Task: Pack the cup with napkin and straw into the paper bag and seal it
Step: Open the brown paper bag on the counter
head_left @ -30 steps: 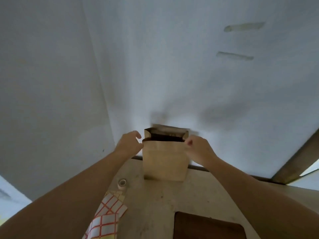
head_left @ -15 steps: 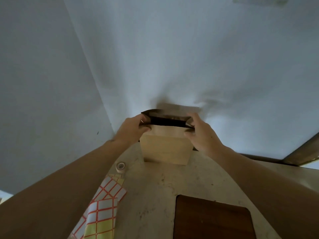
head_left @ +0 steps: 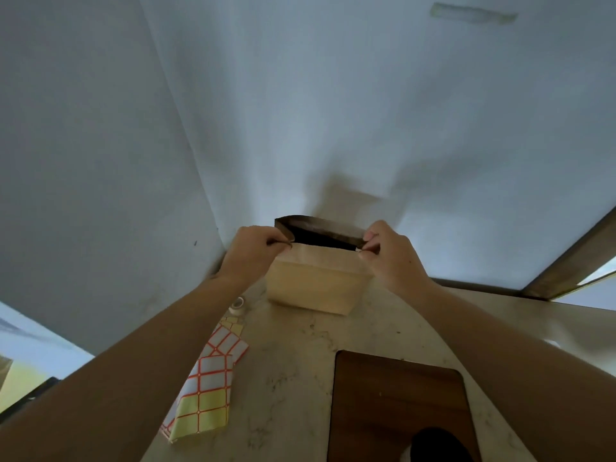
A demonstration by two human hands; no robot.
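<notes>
A brown paper bag (head_left: pixel 313 288) stands upright on the pale marble counter (head_left: pixel 293 378), close to the white wall. Its mouth is a narrow dark slit, and the inside is too dark to see. My left hand (head_left: pixel 253 251) pinches the left top corner of the bag. My right hand (head_left: pixel 390 255) pinches the right top corner. The upper part of the front panel is creased and leans toward me. No cup, napkin or straw shows.
A small roll of clear tape (head_left: pixel 237 306) lies left of the bag. Sticker sheets with orange grid lines (head_left: pixel 210 381) lie at front left. A dark wooden board (head_left: pixel 396 405) sits at front right, with a black object (head_left: pixel 440 445) at its near edge.
My hands went from beside the bag to pinching its top corners. The mouth has narrowed to a slit and the top has come down toward me.
</notes>
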